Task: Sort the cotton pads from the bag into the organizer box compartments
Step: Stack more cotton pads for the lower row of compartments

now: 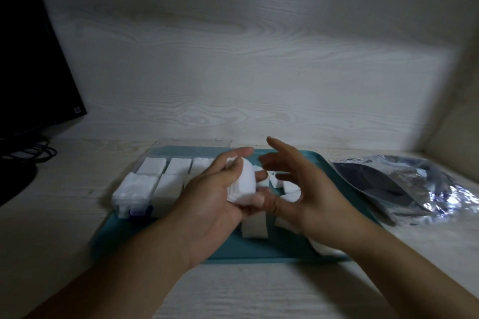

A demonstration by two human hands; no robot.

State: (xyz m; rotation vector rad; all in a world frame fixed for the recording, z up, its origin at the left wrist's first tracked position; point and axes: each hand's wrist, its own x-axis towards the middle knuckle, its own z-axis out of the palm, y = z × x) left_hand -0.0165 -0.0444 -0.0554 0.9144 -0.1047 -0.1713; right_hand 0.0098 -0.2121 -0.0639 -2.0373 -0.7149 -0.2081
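Layout: tray point(259, 251) centred on the surface point(233, 290) before me.
Organizer box point(155, 179) occupies the tray's left part; I see loose cotton pads point(255, 226) right of it; bag point(404, 184) lies right of the tray; monitor point(31, 59) stands far left.

We see a desk point(77, 197) of pale wood-grain laminate, matt, with the same whitewashed grain running up the back panel point(246, 59). On it lies a teal tray point(259, 248) that looks like smooth, matt plastic. At the tray's left edge sits the organizer box point(145, 184), clear glossy plastic with see-through walls. The cotton pads point(151, 165) in its compartments look soft, white and matt, as does the stack of pads point(243, 184) that our left hand point(207, 204) grips. Off the tray's right edge, the bag point(404, 184) is crinkled, shiny plastic film catching bright glints. At the desk's left edge the monitor point(31, 59) shows a dark, smooth face.
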